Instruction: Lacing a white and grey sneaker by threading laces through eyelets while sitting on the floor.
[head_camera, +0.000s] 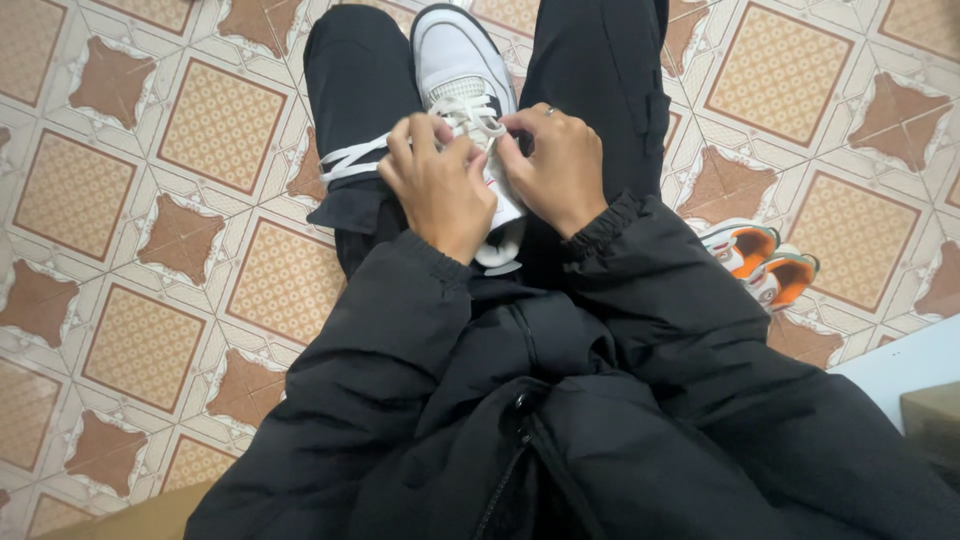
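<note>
A white sneaker (455, 62) with black trim lies between my knees, toe pointing away from me. My left hand (438, 188) and my right hand (560, 170) sit side by side over its tongue area. Each hand pinches the white shoelace (470, 112) near the upper eyelets. A loose length of the shoelace runs left across my black trouser leg (355, 80). The heel of the sneaker is hidden under my hands. I wear a black puffer jacket (560, 400) with elastic cuffs.
The floor (200, 130) has patterned orange and brown tiles. A pair of orange, white and green sneakers (762, 262) stands on the floor to the right. A pale surface (910, 365) with a brown box edge shows at the right border.
</note>
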